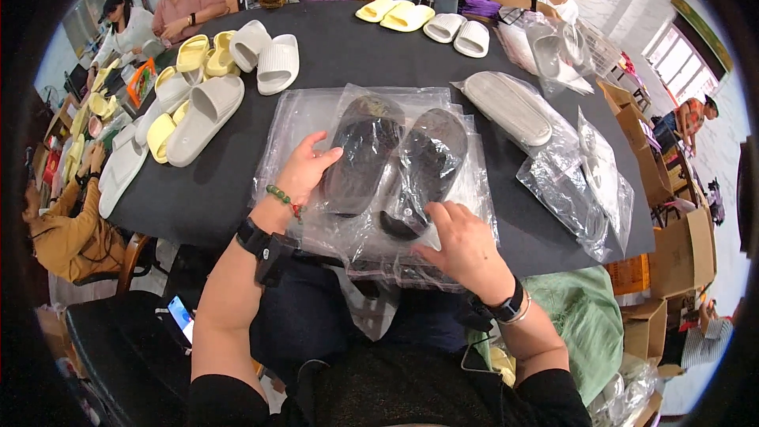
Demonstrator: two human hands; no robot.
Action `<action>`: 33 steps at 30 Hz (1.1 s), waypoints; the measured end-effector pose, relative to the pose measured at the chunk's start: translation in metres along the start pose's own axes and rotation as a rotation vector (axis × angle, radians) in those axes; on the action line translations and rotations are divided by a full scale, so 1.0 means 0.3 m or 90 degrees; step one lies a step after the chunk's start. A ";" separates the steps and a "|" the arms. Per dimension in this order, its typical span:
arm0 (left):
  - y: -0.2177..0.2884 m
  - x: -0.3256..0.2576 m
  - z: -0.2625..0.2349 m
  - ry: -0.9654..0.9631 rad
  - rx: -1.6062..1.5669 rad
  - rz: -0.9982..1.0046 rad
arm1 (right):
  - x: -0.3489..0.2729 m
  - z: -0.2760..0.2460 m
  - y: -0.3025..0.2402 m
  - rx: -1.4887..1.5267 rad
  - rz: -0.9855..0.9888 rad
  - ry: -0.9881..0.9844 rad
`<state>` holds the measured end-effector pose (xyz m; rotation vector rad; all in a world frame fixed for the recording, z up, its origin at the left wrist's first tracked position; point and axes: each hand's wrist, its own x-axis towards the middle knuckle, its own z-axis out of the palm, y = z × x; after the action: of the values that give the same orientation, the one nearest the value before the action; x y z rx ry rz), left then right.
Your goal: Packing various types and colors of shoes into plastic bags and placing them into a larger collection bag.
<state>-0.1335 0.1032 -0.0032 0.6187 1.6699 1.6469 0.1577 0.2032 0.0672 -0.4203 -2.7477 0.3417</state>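
A pair of dark slippers [430, 160] lies side by side inside a clear plastic bag [371, 251], on top of a stack of flat clear bags [285, 122]. My left hand [299, 174] rests at the left edge of the left slipper, thumb and forefinger spread apart. A green bead bracelet circles that wrist. Near the heel of the right slipper, my right hand [468, 243] has its fingers curled on the bag's film at the lower right, with the thumb below them. The undersides of both hands are hidden.
Grey slides [207, 119] and yellow slides [162, 138] sit at the left of the black table [213, 198]. Bagged pale slippers [506, 107] lie at the right. Yellow [405, 16] and white slides [473, 38] stand at the far edge. Several people work around the table.
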 end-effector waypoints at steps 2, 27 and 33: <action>-0.006 0.005 -0.003 -0.003 0.022 0.015 | -0.012 0.051 0.030 0.007 0.006 0.010; 0.054 0.033 -0.018 -0.074 -0.103 -0.039 | -0.053 -0.116 0.033 0.174 -0.045 0.116; 0.295 0.116 -0.063 -0.225 0.009 -0.016 | 0.018 -0.184 -0.049 0.242 -0.096 0.197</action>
<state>-0.1822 0.1239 0.0779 0.8378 1.4268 1.4125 0.1693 0.2014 0.1235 -0.1499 -2.3267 0.6812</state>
